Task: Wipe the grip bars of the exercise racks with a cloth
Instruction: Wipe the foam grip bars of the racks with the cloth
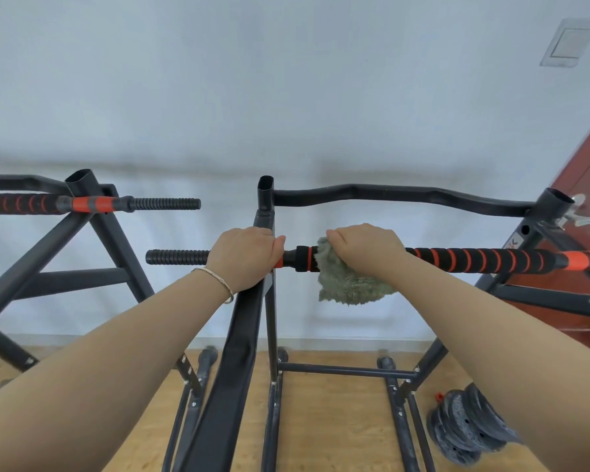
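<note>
Bright even daylight, soft faint shadows, no glare, slight overall softness, strong wide-angle bending at edges

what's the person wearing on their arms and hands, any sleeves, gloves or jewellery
No sleeves are in view, and neither the left hand nor the right hand wears a glove. A thin gold-coloured bangle circles the left wrist.

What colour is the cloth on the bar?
Grey-green, fluffy cloth, seen in the head view.
</note>
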The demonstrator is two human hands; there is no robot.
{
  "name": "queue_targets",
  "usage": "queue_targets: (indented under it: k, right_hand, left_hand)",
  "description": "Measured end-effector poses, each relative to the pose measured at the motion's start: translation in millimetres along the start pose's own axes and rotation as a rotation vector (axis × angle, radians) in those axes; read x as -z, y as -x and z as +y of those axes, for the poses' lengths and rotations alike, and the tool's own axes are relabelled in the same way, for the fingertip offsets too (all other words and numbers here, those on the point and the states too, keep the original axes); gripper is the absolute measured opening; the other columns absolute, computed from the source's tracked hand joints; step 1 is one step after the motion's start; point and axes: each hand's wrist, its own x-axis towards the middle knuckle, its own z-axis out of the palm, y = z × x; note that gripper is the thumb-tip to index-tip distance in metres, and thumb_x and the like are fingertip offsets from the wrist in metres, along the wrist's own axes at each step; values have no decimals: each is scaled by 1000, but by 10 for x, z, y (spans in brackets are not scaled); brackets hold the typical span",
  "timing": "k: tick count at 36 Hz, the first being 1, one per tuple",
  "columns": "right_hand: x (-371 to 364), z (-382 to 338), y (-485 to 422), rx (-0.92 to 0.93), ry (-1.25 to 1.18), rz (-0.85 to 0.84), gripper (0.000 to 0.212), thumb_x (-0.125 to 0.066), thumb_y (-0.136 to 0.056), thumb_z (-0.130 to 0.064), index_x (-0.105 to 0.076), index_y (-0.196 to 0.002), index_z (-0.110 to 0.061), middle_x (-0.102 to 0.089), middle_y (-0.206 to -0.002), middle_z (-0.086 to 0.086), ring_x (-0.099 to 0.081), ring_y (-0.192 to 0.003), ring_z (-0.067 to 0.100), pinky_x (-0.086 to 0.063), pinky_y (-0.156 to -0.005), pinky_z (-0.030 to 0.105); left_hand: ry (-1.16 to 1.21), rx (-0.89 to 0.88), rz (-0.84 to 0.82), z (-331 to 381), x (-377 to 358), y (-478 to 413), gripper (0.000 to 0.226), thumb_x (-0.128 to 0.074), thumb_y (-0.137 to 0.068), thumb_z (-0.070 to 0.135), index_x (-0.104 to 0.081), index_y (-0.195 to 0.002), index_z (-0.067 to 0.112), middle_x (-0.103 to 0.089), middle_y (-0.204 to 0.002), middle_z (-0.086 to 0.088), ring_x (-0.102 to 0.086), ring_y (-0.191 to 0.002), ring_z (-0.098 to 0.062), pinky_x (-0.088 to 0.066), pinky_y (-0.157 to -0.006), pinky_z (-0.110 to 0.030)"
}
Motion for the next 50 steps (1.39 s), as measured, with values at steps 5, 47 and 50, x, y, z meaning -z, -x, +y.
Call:
queue_targets:
  k: [5, 47, 50]
  right_hand:
    - [4, 73, -172, -189, -169, -93, 40, -23, -105, -31, -45, -74, -17, -56, -93, 5, -52, -90, 28, -42, -75, 38]
    - [-385, 643, 399, -29, 122, 512, 47, -26, -101, -36, -62, -81, -14, -51, -55, -6, -44, -44, 19, -24, -44, 21]
    - [-256, 625, 420, -140, -180, 531, 44, -23, -105, -40, -54, -82, -18, -41, -56, -14, -39, -47, 10, -23, -49, 26]
  left_hand:
    - [-11, 2, -7, -1, 2, 2, 15, -54, -90, 19, -40, -96, 17, -47, -80, -1, -47, -65, -21, -35, -51, -30]
    - [-5, 60, 145, 44, -103, 27, 38, -68, -80, 15, -32, -67, 18, -35, -55, 4, -39, -44, -18, -28, -40, -24]
    - [-45, 32, 77, 45, -72, 24, 25, -62, -83, 18, -38, -75, 18, -42, -63, 2, -45, -52, -18, -34, -44, -26]
